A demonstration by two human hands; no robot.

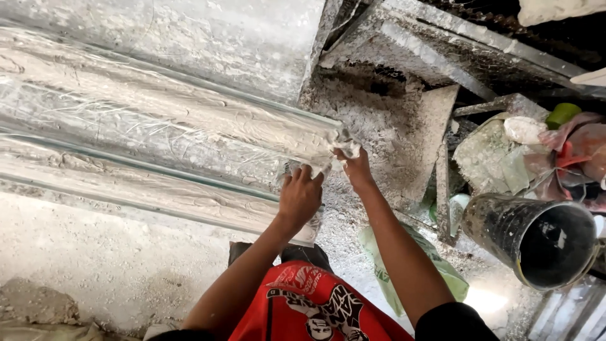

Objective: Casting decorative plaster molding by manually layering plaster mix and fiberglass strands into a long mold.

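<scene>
1. Dusty, plaster-caked ground and a white-crusted workbench (404, 126) fill the scene, with rubble and scrap spread around the workplace.
2. At the near end of the long mould (158, 139), the left hand (300, 199) lies palm-down with its fingers curled over the end edge, pressing on the wet plaster and plastic film.
3. Just beside it, the right hand (356, 167) pinches a bunched corner of the clear plastic film (344, 150) between fingertips and thumb.
4. The mould runs away from both hands toward the left edge of the view, long axis nearly level and tilted slightly down toward the hands; its open end faces the hands.
5. As a judgement: the channels already look filled and smoothed with grey-white plaster and film lies along the length, so the pouring seems done; what remains looks like work on the end and the film there.
6. Beyond the right hand, farther out, sit a black bucket (536, 237), crumpled bags (505, 155) and a green bag (435, 265) below the forearm.
</scene>
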